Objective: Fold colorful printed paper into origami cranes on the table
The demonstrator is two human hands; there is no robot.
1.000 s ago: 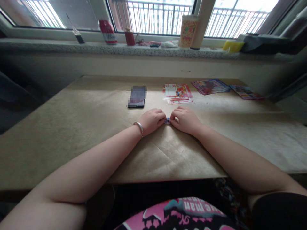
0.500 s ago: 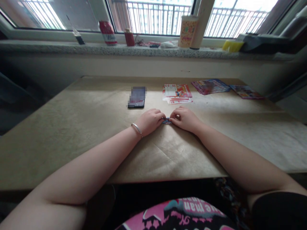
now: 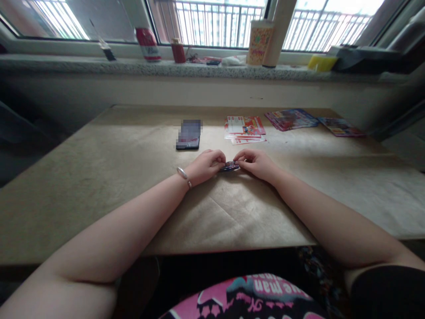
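Both hands meet at the middle of a table covered in brown paper (image 3: 116, 177). My left hand (image 3: 206, 165), with a silver bangle on its wrist, is curled and pinches one end of a small dark folded piece of paper (image 3: 229, 166). My right hand (image 3: 256, 164) pinches the other end with closed fingers. The piece lies low over the table between the fingertips; its print is too small to read.
A dark phone (image 3: 188, 134) lies just beyond my hands. Red and white leaflets (image 3: 245, 129) and more coloured leaflets (image 3: 290, 119) lie at the back right. The windowsill holds a red can (image 3: 148, 44), a small red cup, a printed box (image 3: 259, 42) and a yellow sponge (image 3: 322, 63).
Both hands have rolled slightly outward and the small folded piece between them shows more, looking longer and flatter than a second ago. Nothing else on the table moved.
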